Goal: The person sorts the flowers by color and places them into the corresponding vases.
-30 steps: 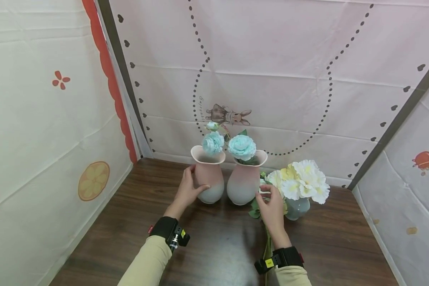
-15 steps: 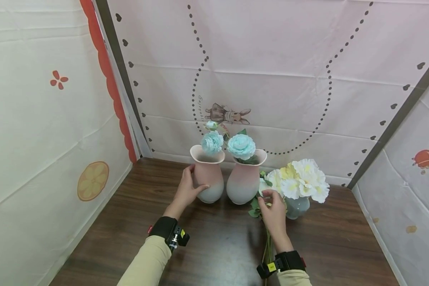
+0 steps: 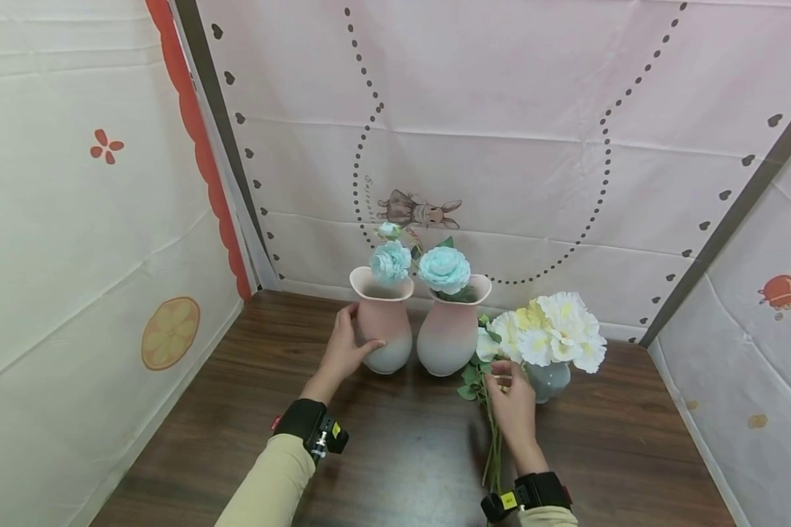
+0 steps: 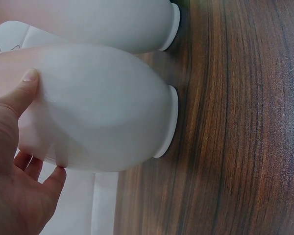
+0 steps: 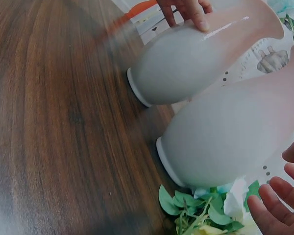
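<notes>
Two flared vases, pink fading to pale grey, stand upright side by side in the head view. My left hand grips the left vase by its side; the left wrist view shows the thumb on one face and fingertips on the other. A light blue flower rises from its mouth. The right vase holds another light blue flower. Just right of that vase is my right hand, over green stems. In the right wrist view its fingers are loosely bent and hold nothing.
White and yellow flowers stand over a small grey-blue vase at the right. Leafy stems lie on the brown wooden table beside it. Printed cloth walls close off the back and both sides.
My right hand has drawn away from the right vase, moving right and toward the front edge. My left hand and both vases keep their places.
</notes>
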The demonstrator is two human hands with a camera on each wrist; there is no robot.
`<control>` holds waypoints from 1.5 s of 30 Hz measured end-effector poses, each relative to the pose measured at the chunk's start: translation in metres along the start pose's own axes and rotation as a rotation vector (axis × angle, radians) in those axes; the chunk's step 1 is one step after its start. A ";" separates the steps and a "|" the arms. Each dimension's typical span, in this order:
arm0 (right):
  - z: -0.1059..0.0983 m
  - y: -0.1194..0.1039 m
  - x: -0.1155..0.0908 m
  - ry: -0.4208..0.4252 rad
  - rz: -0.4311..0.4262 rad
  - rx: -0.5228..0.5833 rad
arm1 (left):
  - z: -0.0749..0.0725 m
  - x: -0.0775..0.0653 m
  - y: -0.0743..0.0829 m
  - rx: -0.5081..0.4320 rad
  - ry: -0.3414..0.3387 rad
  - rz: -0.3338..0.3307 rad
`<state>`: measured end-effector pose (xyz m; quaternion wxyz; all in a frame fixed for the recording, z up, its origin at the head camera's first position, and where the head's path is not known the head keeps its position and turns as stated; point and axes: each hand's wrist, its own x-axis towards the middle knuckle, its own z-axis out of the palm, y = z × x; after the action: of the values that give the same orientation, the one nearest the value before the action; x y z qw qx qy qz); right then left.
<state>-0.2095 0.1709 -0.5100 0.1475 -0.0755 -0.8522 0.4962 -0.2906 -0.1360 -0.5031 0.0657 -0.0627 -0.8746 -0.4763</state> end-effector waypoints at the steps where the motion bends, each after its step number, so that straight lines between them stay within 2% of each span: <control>1: -0.001 0.001 0.000 -0.002 0.005 0.002 | 0.000 0.000 0.000 0.000 0.000 -0.004; 19: -0.021 0.030 -0.009 0.027 0.076 -0.053 | -0.002 0.000 0.001 0.011 -0.005 -0.007; 28: -0.023 0.039 -0.012 0.036 0.085 -0.060 | -0.001 0.000 -0.001 0.005 0.000 -0.005; 45: -0.021 0.052 -0.020 -0.006 0.136 -0.058 | 0.000 0.000 -0.002 0.016 0.008 0.009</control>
<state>-0.1845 0.2082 -0.5492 0.1088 -0.1362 -0.8595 0.4805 -0.2907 -0.1371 -0.5044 0.0717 -0.0643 -0.8778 -0.4692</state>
